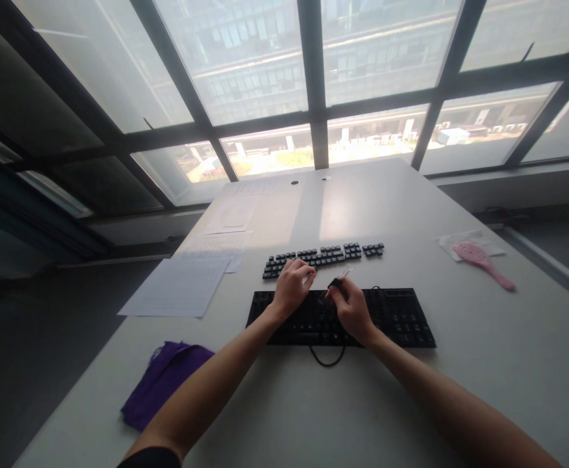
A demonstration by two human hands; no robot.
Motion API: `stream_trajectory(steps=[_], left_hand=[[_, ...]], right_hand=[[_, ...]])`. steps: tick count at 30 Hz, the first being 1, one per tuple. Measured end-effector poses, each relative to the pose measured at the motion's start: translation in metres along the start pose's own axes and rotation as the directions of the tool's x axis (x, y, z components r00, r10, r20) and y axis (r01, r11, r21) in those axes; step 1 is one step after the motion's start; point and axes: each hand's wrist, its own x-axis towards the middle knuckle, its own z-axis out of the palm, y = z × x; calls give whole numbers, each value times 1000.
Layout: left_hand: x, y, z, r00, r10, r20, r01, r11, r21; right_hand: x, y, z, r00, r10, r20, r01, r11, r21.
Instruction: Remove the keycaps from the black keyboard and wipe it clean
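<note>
A black keyboard (pixel 396 318) lies before me on the white table, its cable looping out at the near edge. Loose black keycaps (pixel 330 255) stand in rows just behind it. My left hand (pixel 291 286) is over the keyboard's far edge by these rows, fingers curled and pinched together; whatever they hold is too small to make out. In my right hand (pixel 351 309), above the middle of the keyboard, is a keycap puller (pixel 336 283) with a black handle and thin wire ends pointing away from me. Part of the keyboard is hidden under both hands.
Printed paper sheets (pixel 177 286) lie along the table's left side. A folded purple cloth (pixel 165 377) rests near my left forearm. To the right, a pink hairbrush (pixel 479 260) lies partly on a clear plastic bag (pixel 489 242). Large windows rise beyond the table (pixel 362 201).
</note>
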Motion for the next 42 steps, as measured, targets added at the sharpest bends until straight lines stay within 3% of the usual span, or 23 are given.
stream_trajectory(steps=[6,9,14,21,36,42], left_hand=[[-41,8,-2,995,-9,94,16,997,-71],[-47,8,-6,995,-23,98,29,998,-63],[-20,5,-11,998,-41,47,40,999,32],[24,-9,10,996,-61,67,51,988,146],[22,-16,15,998,-44,55,39,995,97],[17,-5,-3,999,-42,-3,42,998,45]], right_hand=[[3,0,2,993,76,87,-85,991,107],[1,0,5,992,76,102,-89,988,125],[-2,-2,6,996,78,52,-84,988,126],[-2,-1,5,993,77,84,-87,990,114],[-1,5,7,993,80,92,-90,989,114],[6,-2,1,991,123,43,-129,972,195]])
